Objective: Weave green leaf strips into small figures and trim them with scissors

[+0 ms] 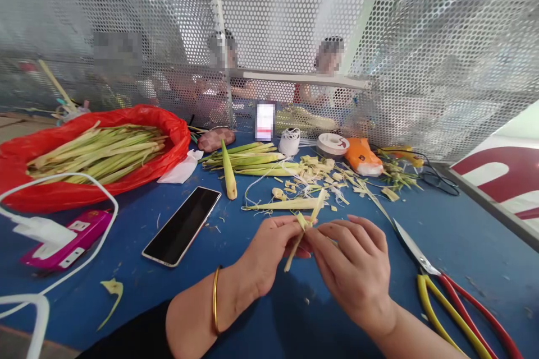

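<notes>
My left hand (267, 252) and my right hand (353, 266) meet low in the middle of the view, over a blue table (455, 235). Both pinch the same narrow pale-green leaf strip (304, 225), which is folded between the fingertips; one end sticks up, another hangs down to the left. A gold bangle (215, 300) circles my left wrist. Just beyond the hands lies another leaf strip (286, 205) among cut scraps (320, 171).
A red bag of green leaves (90, 151) lies at the left, a phone (182, 225) beside it, a pink power bank (69, 238) with white cable. Scissors (442, 280) lie right. A glue gun (364, 158), tape roll (332, 145) and thread spool (289, 141) stand before a perforated metal screen (421, 67); people sit behind it.
</notes>
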Demonstrator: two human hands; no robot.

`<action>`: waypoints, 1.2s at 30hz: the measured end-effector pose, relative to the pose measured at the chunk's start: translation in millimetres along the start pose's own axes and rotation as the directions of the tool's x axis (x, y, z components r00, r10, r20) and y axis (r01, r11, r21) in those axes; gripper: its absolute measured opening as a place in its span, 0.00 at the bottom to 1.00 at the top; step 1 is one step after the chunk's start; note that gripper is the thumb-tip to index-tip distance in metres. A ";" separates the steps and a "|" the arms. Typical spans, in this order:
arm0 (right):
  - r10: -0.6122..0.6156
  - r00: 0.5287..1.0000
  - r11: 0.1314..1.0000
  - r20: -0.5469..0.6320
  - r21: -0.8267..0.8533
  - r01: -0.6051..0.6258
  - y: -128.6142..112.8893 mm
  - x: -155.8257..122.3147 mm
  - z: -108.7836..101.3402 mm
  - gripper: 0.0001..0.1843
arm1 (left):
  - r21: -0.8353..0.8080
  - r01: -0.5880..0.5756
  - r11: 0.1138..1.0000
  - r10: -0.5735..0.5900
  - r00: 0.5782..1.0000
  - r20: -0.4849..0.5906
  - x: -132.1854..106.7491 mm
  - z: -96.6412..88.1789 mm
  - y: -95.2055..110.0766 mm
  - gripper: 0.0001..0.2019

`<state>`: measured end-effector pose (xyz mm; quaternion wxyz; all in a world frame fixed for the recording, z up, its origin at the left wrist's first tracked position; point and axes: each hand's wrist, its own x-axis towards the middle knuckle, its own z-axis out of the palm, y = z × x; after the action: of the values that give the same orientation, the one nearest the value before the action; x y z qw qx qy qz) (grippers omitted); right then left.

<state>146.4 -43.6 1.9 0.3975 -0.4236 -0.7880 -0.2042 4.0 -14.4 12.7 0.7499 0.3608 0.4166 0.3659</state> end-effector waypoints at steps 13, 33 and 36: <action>-0.127 0.991 0.988 0.042 -0.082 0.130 3.1 -5.8 -0.5 0.14 | -0.098 -0.065 0.993 0.066 0.998 0.004 4.3 -5.6 -2.8 0.13; 0.350 0.921 0.805 0.170 0.448 -0.389 8.4 0.3 5.6 0.07 | 0.105 -0.104 0.989 0.108 0.993 -0.039 0.6 -3.2 -2.7 0.12; 0.553 0.745 0.531 0.373 0.531 -0.660 11.9 3.3 8.3 0.11 | 0.134 -0.085 0.987 0.091 0.995 -0.034 0.7 -5.8 -0.1 0.13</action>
<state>151.4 -29.9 -0.6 0.4972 -0.5261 -0.6394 0.2591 -0.9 -12.5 10.1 0.6991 0.4204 0.4384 0.3773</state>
